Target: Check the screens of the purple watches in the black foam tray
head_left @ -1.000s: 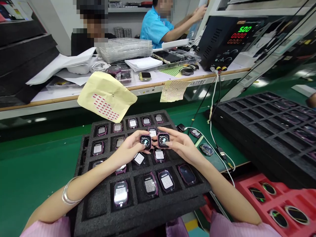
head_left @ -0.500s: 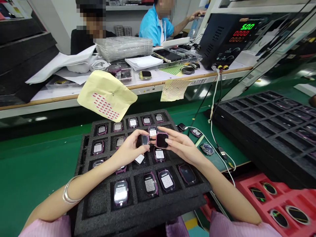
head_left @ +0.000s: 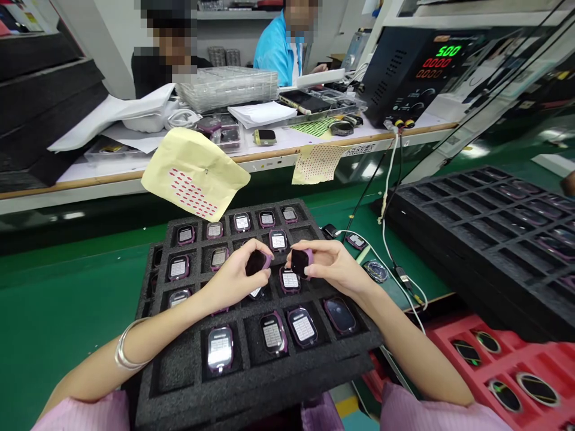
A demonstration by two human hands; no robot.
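Note:
My left hand (head_left: 245,269) is closed on a purple-edged smartwatch case (head_left: 257,262) with a dark screen, pinched between thumb and fingers. In my right hand (head_left: 326,261) is a second purple smartwatch case (head_left: 300,262), its dark face turned partly toward me. The two cases are side by side with a small gap. Beneath both hands lies a black foam tray (head_left: 175,368), whose compartments hold several purple watch cases, such as one lit watch (head_left: 220,350) and one dark-faced watch (head_left: 340,315). My left forearm and hand hide some compartments.
Right of the tray, cables and a wrapped coil (head_left: 376,271) lie on the green mat. Another black foam tray (head_left: 449,239) and a red tray (head_left: 539,365) stand farther right. A power supply (head_left: 413,78) sits on the shelf. Two people are across the bench.
Both hands have tilted the watch cases, so their purple sides show more, and the cases have moved apart. The far person's raised arm has come down.

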